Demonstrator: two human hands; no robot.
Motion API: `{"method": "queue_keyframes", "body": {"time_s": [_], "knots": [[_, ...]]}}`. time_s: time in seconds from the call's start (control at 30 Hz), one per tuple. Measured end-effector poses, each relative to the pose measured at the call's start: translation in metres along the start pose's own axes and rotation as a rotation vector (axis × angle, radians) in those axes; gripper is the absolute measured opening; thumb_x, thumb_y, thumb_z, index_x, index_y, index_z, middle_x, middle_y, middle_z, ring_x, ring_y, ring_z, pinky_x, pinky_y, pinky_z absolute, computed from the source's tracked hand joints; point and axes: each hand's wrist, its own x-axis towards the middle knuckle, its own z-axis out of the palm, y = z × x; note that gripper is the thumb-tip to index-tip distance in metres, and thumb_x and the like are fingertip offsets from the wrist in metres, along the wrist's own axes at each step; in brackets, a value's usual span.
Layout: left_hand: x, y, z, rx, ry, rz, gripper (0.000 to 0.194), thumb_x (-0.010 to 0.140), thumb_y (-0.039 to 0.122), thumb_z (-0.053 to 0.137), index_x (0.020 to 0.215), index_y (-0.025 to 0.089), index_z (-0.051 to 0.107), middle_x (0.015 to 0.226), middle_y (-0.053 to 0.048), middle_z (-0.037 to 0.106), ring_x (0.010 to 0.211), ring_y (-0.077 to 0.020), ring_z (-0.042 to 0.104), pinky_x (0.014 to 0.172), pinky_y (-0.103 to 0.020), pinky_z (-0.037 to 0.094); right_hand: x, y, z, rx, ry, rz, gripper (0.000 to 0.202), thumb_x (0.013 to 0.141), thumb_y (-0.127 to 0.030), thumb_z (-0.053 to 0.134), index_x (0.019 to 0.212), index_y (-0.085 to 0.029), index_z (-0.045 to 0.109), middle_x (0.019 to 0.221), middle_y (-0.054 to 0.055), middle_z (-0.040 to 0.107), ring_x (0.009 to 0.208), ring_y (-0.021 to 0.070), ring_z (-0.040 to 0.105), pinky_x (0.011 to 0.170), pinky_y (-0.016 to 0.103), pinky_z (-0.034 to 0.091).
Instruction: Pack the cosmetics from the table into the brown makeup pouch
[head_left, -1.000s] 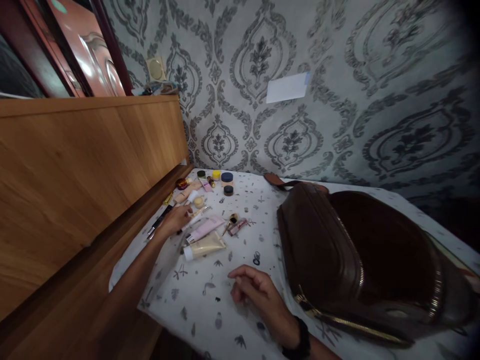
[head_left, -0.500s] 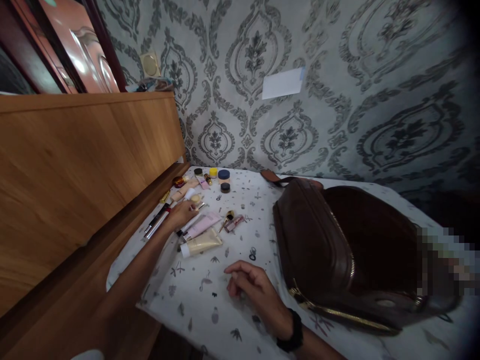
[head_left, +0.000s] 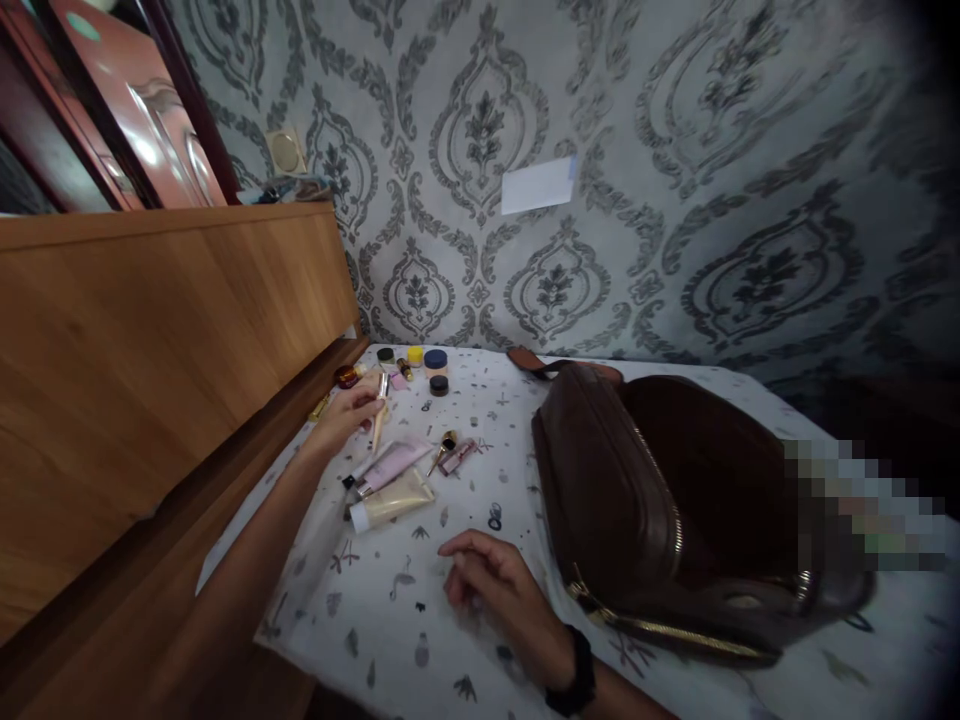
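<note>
My left hand (head_left: 346, 412) is closed around a slim peach cosmetic tube (head_left: 379, 420) with a shiny silver end pointing up, held above the cloth among the other cosmetics. Just nearer to me lie a pink tube (head_left: 396, 462) and a cream tube with a white cap (head_left: 394, 500). A small gold-and-black item (head_left: 442, 450) and a pinkish clear tube (head_left: 457, 457) lie to their right. My right hand (head_left: 504, 598), with a black band on the wrist, hovers low over the cloth, loosely bent fingers apart and nothing visible in them.
A dark brown leather bag (head_left: 600, 490) with its zip undone stands on the right. Small jars, among them a blue-lidded one (head_left: 436, 362) and a yellow-lidded one (head_left: 415, 355), stand near the wall. A wooden panel (head_left: 187, 330) borders the left side.
My left hand has risen from the cosmetics, and the peach tube now shows upright in it. My right hand keeps about the same place. The whole view has shifted slightly.
</note>
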Motion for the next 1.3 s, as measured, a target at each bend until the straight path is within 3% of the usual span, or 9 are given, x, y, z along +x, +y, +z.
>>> {"method": "queue_keyframes", "body": {"time_s": [0.07, 0.2, 0.33, 0.47, 0.57, 0.63, 0.8, 1.03, 1.3], "knots": [[-0.011, 0.010, 0.012, -0.193, -0.037, 0.014, 0.046, 0.071, 0.055, 0.068, 0.092, 0.016, 0.058, 0.078, -0.002, 0.060, 0.067, -0.0129, 0.057, 0.060, -0.024, 0.047, 0.000, 0.001, 0.000, 0.014, 0.014, -0.006, 0.054, 0.075, -0.066, 0.064, 0.094, -0.015, 0.065, 0.061, 0.002, 0.064, 0.057, 0.0131, 0.054, 0.056, 0.027, 0.042], [-0.037, 0.026, 0.042, -0.622, -0.167, -0.034, 0.052, 0.068, 0.037, 0.080, 0.109, 0.019, 0.053, 0.080, -0.001, 0.063, 0.073, -0.0148, 0.063, 0.062, -0.024, 0.052, -0.001, 0.004, 0.000, 0.061, 0.069, -0.038, 0.059, 0.080, -0.068, 0.060, 0.107, -0.015, 0.063, 0.075, 0.006, 0.068, 0.062, 0.0140, 0.058, 0.059, 0.028, 0.046], [-0.055, 0.037, 0.061, -0.703, -0.316, -0.048, 0.067, 0.073, 0.030, 0.079, 0.130, 0.026, 0.044, 0.087, -0.002, 0.066, 0.080, -0.0179, 0.067, 0.067, -0.027, 0.055, -0.001, 0.005, 0.001, 0.172, 0.099, -0.074, 0.057, 0.079, -0.069, 0.061, 0.100, -0.016, 0.062, 0.080, 0.008, 0.068, 0.077, 0.0189, 0.063, 0.058, 0.028, 0.049], [-0.062, 0.036, 0.068, -0.664, -0.351, -0.048, 0.062, 0.072, 0.028, 0.080, 0.126, 0.024, 0.049, 0.090, -0.005, 0.069, 0.086, -0.0196, 0.068, 0.072, -0.029, 0.056, 0.001, 0.005, 0.001, 0.261, 0.076, -0.058, 0.051, 0.077, -0.067, 0.063, 0.083, -0.017, 0.058, 0.072, 0.005, 0.068, 0.068, 0.0151, 0.062, 0.056, 0.025, 0.046], [-0.062, 0.028, 0.075, -0.625, -0.329, -0.067, 0.056, 0.072, 0.036, 0.079, 0.120, 0.020, 0.055, 0.088, -0.006, 0.069, 0.083, -0.0207, 0.067, 0.069, -0.030, 0.056, 0.002, 0.006, 0.000, 0.287, 0.069, -0.045, 0.050, 0.074, -0.065, 0.068, 0.081, -0.017, 0.056, 0.063, 0.003, 0.067, 0.057, 0.0118, 0.058, 0.053, 0.023, 0.042], [-0.061, 0.021, 0.080, -0.606, -0.249, -0.071, 0.051, 0.075, 0.045, 0.075, 0.115, 0.018, 0.061, 0.081, -0.004, 0.066, 0.075, -0.0177, 0.066, 0.063, -0.027, 0.055, 0.002, 0.008, -0.001, 0.257, 0.072, -0.043, 0.049, 0.074, -0.064, 0.068, 0.080, -0.017, 0.056, 0.061, 0.003, 0.067, 0.053, 0.0107, 0.055, 0.052, 0.023, 0.040], [-0.057, 0.007, 0.080, -0.539, -0.019, -0.045, 0.040, 0.074, 0.050, 0.073, 0.092, 0.014, 0.071, 0.059, 0.004, 0.051, 0.047, -0.0049, 0.044, 0.042, -0.015, 0.033, 0.003, 0.010, -0.002, 0.203, 0.101, -0.047, 0.047, 0.077, -0.062, 0.066, 0.084, -0.017, 0.059, 0.062, 0.002, 0.069, 0.051, 0.0104, 0.053, 0.052, 0.024, 0.040], [-0.060, 0.007, 0.076, -0.594, -0.032, -0.060, 0.037, 0.073, 0.047, 0.075, 0.091, 0.015, 0.071, 0.056, 0.005, 0.047, 0.047, -0.0041, 0.042, 0.044, -0.015, 0.030, 0.004, 0.007, 0.000, 0.299, 0.164, -0.043, 0.051, 0.074, -0.066, 0.067, 0.080, -0.016, 0.058, 0.062, 0.003, 0.066, 0.058, 0.0133, 0.059, 0.051, 0.023, 0.041], [-0.064, 0.004, 0.074, -0.563, -0.074, -0.039, 0.032, 0.081, 0.045, 0.069, 0.099, 0.019, 0.070, 0.066, 0.002, 0.054, 0.054, -0.0053, 0.046, 0.049, -0.015, 0.036, 0.005, 0.004, -0.001, 0.386, 0.162, -0.017, 0.051, 0.074, -0.063, 0.070, 0.085, -0.014, 0.062, 0.062, 0.003, 0.065, 0.059, 0.0136, 0.061, 0.051, 0.023, 0.041]]}}
